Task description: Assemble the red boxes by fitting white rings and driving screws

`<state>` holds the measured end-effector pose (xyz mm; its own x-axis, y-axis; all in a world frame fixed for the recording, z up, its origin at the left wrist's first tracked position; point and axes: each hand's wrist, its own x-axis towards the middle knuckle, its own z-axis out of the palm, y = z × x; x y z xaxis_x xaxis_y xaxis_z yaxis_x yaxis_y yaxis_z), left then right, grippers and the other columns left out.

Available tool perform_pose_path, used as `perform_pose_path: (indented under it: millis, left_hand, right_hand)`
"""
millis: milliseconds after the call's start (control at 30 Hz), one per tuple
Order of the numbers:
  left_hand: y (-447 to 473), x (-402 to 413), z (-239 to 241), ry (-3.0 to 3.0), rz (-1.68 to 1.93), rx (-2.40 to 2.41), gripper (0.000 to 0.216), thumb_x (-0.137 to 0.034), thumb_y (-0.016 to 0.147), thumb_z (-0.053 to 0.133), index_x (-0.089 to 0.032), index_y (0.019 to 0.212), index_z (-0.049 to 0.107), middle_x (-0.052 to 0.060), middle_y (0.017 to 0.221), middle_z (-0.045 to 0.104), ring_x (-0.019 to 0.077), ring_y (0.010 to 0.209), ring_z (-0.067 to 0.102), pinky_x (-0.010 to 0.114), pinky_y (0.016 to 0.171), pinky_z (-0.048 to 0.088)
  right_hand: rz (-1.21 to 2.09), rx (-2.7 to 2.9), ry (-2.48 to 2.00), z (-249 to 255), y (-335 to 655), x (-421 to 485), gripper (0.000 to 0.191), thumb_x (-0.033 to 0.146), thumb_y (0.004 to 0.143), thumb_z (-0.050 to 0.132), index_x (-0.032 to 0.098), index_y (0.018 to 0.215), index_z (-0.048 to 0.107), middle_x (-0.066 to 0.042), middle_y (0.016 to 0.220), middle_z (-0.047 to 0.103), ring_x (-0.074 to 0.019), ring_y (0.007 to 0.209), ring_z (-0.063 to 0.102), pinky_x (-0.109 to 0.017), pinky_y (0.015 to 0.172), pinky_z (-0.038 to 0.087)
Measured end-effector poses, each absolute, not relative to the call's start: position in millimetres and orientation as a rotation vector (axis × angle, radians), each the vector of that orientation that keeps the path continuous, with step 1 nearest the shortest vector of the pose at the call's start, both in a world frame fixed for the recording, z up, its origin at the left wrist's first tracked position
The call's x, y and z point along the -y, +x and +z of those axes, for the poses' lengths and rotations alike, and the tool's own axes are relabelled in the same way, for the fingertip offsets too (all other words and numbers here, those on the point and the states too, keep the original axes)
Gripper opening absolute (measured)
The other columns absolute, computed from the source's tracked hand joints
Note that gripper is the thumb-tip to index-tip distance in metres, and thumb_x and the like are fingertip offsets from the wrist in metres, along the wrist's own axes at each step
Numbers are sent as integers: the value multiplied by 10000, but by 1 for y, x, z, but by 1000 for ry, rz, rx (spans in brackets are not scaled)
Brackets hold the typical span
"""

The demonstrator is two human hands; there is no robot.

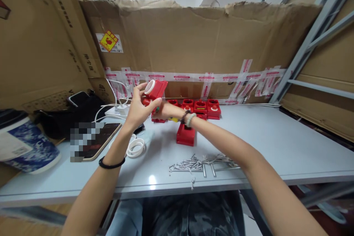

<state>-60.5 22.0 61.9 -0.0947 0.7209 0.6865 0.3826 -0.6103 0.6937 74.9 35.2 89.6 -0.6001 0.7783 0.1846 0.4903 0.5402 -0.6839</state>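
Red housing is facing leftward, clasped by the left hand just above the right hand, whose grip isn't showing.

At the left of the pale table, a blue-and-white cup with a black lid leans beside a phone lying flat, partly pixelated. Behind them sits a dark bundle, perhaps a bag, though its folds are hard to make out. White cables run to a power strip. A cardboard panel stands along the back, bearing a yellow-and-red label and printed tape; grey metal framing rises at right.
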Motion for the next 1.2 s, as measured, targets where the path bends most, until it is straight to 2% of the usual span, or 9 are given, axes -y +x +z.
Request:
perform_pose_path:
  millis: [33,100,233,400,500,667,833,1067,1200]
  left_hand:
    - [-59,-21,62,1918,1753,-1203,744,-350,678,730,-208,1313,368,97,1134,606,235,971,642,422,881,521]
    - [-52,-19,61,1952,1712,-1180,773,-370,696,723,-211,1348,341,103,1154,596,243,989,638,427,898,512]
    - [-24,-5,54,2043,1550,-1066,778,-403,753,684,-217,1404,299,123,1240,554,255,1050,615,409,916,502]
    - [15,17,41,2161,1333,-896,757,-406,824,634,-268,1454,237,125,1389,455,277,1171,542,414,972,467]
    - [21,21,37,2266,1346,-834,671,-427,886,554,-264,1456,240,120,1330,487,268,1161,527,436,984,440]
    - [13,16,38,2634,1544,-839,437,-475,948,417,-193,1282,431,111,1135,525,243,1014,514,415,868,447]
    - [12,17,37,2807,1694,-841,456,-558,961,264,-160,1075,457,66,902,494,204,773,483,358,686,430]
    - [19,27,39,2711,1928,-846,534,-639,937,184,-175,964,448,28,811,459,169,648,467,307,579,422]
    - [22,32,41,2629,1964,-897,564,-679,916,156,-187,872,429,10,757,449,154,598,462,286,519,402]
  right_hand:
    - [792,2315,-1100,94,89,-34,228,271,787,688,71,891,654,-49,764,640,-190,725,600,-294,618,495]
    - [764,2289,-1181,104,120,-29,209,256,778,660,72,877,654,-20,624,581,-142,581,534,-253,491,416]
    - [951,2013,-1100,114,180,-11,501,372,755,673,144,1187,562,3,696,599,-86,507,477,-217,418,371]
    - [1221,1901,-892,94,214,4,475,540,743,658,196,1063,583,48,611,513,-69,434,410,-204,352,316]
    - [1190,1886,-891,86,220,9,450,512,720,700,195,1017,582,51,635,506,-53,447,409,-184,364,333]
    - [1174,1897,-841,81,219,15,396,547,738,667,174,838,579,69,549,456,-43,386,386,-187,339,317]
    - [1147,1891,-830,73,210,24,372,544,797,607,174,787,565,66,536,470,-41,386,400,-187,348,295]
    - [1089,1844,-768,74,203,42,362,496,745,686,165,869,607,70,545,475,-52,446,419,-201,417,338]
    - [1043,1825,-775,74,200,49,374,488,742,687,157,897,611,37,640,536,-69,532,464,-211,476,384]
